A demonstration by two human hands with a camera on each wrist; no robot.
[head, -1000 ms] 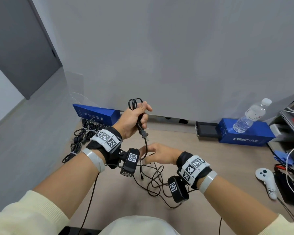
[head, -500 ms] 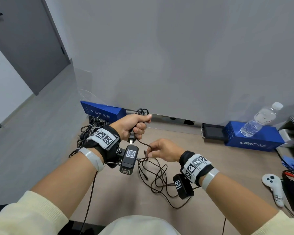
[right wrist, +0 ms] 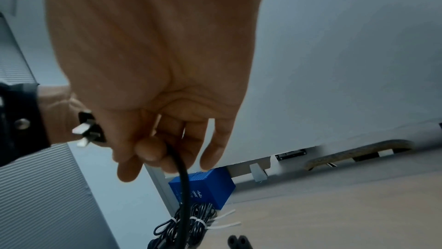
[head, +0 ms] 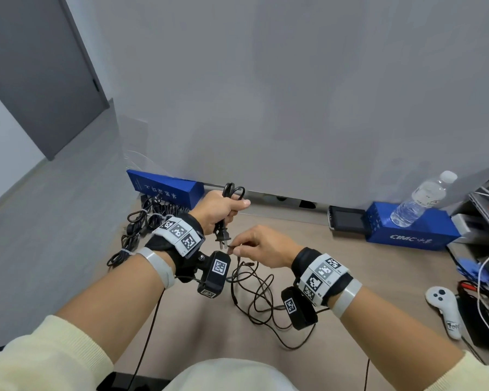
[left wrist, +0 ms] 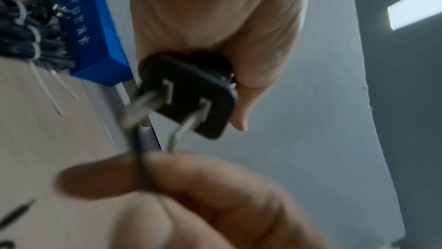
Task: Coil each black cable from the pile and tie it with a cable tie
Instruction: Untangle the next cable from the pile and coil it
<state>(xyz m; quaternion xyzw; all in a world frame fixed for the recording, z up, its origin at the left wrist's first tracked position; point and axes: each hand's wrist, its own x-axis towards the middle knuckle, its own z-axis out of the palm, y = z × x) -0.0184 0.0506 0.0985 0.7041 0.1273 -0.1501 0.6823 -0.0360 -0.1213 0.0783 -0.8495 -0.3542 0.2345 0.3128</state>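
Left hand (head: pixel 219 210) has its grip wrapped around the first loops of the black cable (head: pixel 251 289), plug (head: pixel 222 238) dangling below so it anchors the coil. Right hand (head: pixel 261 245) pinches the slack, probably feeding the next loop; the rest trails on the surface (head: pixel 364 266).

Left hand (head: pixel 219 210) raised, fist curled around black cable (head: pixel 232 190), plug (left wrist: pixel 189 94) hanging just below the fist. Right hand (head: pixel 261 245) just beside and lower, thumb and forefinger pinching the same cable near the plug. Both forearms extended forward.
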